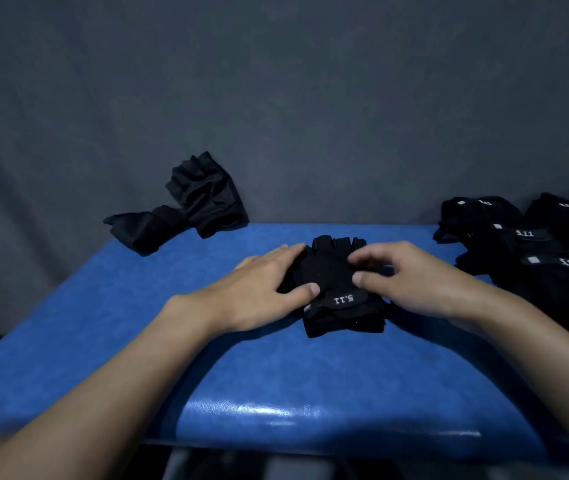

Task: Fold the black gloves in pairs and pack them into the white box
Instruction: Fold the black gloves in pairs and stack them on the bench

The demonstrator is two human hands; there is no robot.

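Gloves of crumpled black fabric (186,202) lie heaped well to the left of and beyond the stacked pair of black fingerless gloves (336,299) marked 5.11, at the back edge of the blue padded tabletop (276,375). My left hand (262,289) lies flat on that pair's left side, fingers straight, thumb pressing near the lettering. The pair sits mid-table, finger ends pointing away from me. My right hand (411,278) is at the pair's right edge, curled fingers and thumb pinching the fabric. Farther right of the pair, a pile of more black 5.11 gloves (536,247) lies.
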